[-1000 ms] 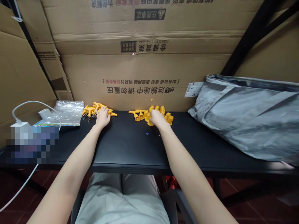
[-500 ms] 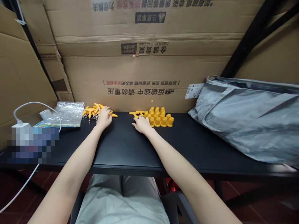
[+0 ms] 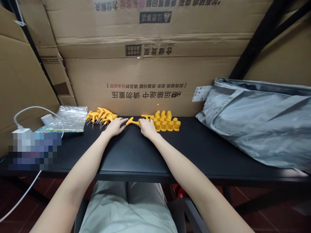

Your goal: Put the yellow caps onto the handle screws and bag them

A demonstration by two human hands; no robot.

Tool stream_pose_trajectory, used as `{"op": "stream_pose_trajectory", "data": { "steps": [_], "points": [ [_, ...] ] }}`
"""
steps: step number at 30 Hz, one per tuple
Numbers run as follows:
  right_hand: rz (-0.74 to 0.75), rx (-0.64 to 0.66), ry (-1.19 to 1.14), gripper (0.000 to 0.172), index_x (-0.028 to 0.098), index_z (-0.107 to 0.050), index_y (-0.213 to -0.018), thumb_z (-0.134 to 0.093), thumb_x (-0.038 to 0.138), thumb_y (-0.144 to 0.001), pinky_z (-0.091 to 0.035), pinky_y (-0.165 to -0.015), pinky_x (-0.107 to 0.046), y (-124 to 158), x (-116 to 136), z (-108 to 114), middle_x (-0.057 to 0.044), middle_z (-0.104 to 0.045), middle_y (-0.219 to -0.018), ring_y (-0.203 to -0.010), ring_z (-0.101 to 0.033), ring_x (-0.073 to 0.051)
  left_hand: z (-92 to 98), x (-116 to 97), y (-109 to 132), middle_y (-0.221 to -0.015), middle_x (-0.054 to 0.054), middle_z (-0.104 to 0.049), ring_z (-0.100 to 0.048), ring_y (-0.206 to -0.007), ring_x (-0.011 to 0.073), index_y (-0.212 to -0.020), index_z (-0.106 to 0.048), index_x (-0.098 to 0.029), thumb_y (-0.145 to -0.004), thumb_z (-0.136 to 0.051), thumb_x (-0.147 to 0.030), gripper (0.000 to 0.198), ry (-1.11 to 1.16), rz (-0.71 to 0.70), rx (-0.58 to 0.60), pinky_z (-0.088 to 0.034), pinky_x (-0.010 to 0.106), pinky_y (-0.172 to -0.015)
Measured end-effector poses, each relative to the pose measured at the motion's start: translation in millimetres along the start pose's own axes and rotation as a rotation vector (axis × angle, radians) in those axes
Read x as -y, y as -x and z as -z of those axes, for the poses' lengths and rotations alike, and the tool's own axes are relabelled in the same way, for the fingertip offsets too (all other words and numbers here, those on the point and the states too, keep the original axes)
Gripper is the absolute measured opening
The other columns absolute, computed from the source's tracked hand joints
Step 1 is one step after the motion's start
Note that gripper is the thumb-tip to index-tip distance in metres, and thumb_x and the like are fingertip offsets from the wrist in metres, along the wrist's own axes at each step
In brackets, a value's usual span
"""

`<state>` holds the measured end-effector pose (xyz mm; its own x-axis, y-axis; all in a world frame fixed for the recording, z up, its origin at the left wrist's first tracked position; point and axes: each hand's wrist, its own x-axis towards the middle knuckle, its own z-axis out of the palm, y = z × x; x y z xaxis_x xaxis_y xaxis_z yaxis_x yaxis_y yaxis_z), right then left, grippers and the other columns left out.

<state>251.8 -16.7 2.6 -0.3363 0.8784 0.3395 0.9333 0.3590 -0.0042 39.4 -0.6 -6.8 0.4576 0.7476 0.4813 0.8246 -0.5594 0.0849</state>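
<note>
The left hand (image 3: 116, 127) slid off its pile (image 3: 99, 116), open, toward the yellow piece (image 3: 132, 121) between the hands. The right hand (image 3: 147, 128) touches it, but I cannot tell its grip.

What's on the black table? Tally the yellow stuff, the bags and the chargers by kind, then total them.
Heap of yellow pronged parts: 1
Cluster of yellow caps: 1
Loose yellow piece between left hand and right hand: 1
White chargers: 2
Clear plastic bag: 1
Grey bag: 1
Total: 7
</note>
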Motion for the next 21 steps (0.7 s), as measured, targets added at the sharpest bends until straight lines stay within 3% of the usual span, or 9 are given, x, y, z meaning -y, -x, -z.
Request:
{"op": "stream_pose_trajectory", "data": {
  "steps": [4,7,14,21],
  "points": [
    [0.175,-0.185,-0.07,0.035,0.015,-0.054,-0.121,-0.038,0.008,-0.091,-0.027,-0.1,-0.041,-2,-3,0,-0.013,-0.063,-0.118,-0.111,-0.053,-0.024,2.3,-6,1,-0.107,0.009,-0.063,-0.061,-0.098,0.0206,-0.139,-0.043,-0.023,-0.09,-0.047,-0.033,0.05,-0.078,0.083,0.05,-0.048,0.032,-0.087],
    [0.269,-0.25,-0.091,0.037,0.016,-0.054,-0.121,-0.036,0.007,-0.091,-0.022,-0.105,-0.04,-2,-1,1,-0.011,-0.063,-0.12,-0.114,-0.052,-0.022,8.9,-10,1,-0.112,0.009,-0.064,-0.062,-0.1,0.0211,-0.133,-0.05,-0.023,-0.091,-0.045,-0.034,0.044,-0.077,0.145,0.006,-0.049,0.031,-0.084],
    [0.241,-0.183,-0.06,0.032,0.016,-0.054,-0.124,-0.044,0.024,-0.094,-0.026,-0.1,-0.044,2,5,5,-0.014,-0.064,-0.117,-0.107,-0.055,-0.025,24.0,-23,-1,-0.11,0.007,-0.069,-0.065,-0.097,0.0223,-0.117,-0.061,-0.024,-0.086,-0.051,-0.031,0.034,-0.144,0.169,-0.026,-0.049,0.031,-0.081],
    [0.199,-0.129,-0.016,0.022,0.016,-0.058,-0.111,-0.043,0.021,-0.095,-0.025,-0.097,-0.045,2,7,11,-0.011,-0.066,-0.108,-0.102,-0.055,-0.025,24.5,-28,-2,-0.104,0.007,-0.071,-0.067,-0.092,0.0216,-0.115,-0.061,-0.022,-0.084,-0.051,-0.029,0.033,-0.13,0.135,-0.012,-0.049,0.03,-0.078]
  ]
}}
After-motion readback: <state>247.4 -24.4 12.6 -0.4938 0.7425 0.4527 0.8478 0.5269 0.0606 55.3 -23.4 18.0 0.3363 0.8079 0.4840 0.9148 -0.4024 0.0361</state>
